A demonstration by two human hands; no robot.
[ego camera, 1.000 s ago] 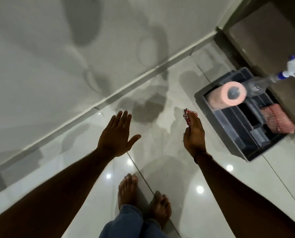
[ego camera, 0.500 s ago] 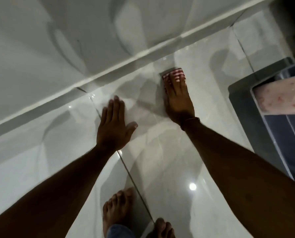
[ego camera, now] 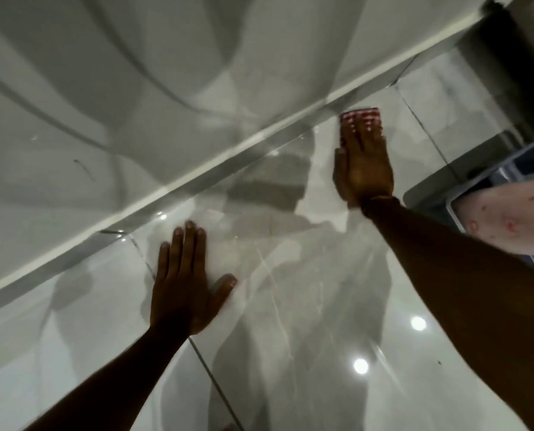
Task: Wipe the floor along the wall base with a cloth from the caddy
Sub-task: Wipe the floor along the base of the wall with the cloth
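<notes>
Right hand (ego camera: 363,169) lay flat, fingers straight and together, pressing the red-and-white cloth (ego camera: 361,117) onto the floor (ego camera: 290,306) in the upper right of the frame. No grip around the cloth; only its far end stuck out past the fingertips. Cloth sat just beside the wall base (ego camera: 172,194), the pale strip running diagonally from lower left to upper right; contact with the strip couldn't be told.

Left hand (ego camera: 185,284) was palm down on the tile at centre left, fingers straight, thumb splayed out to the side, holding nothing. It sat near the wall base.

Versus half a second earlier: the view had dropped closer to the floor, both hands bigger in frame. Right hand and cloth had shifted further right and nearer the strip. Left hand kept the same flat pose on the tile, next to the grout line. The bare feet seen at the bottom edge were gone from view.

Caddy (ego camera: 427,189) was cut off at the right edge, grey wall plus a pale inner rim showing. Inside it, a pink roll (ego camera: 508,219) with small red marks, partly behind the right forearm.

No readable brand, label or writing anywhere; the roll's marks were too blurred to read.
</notes>
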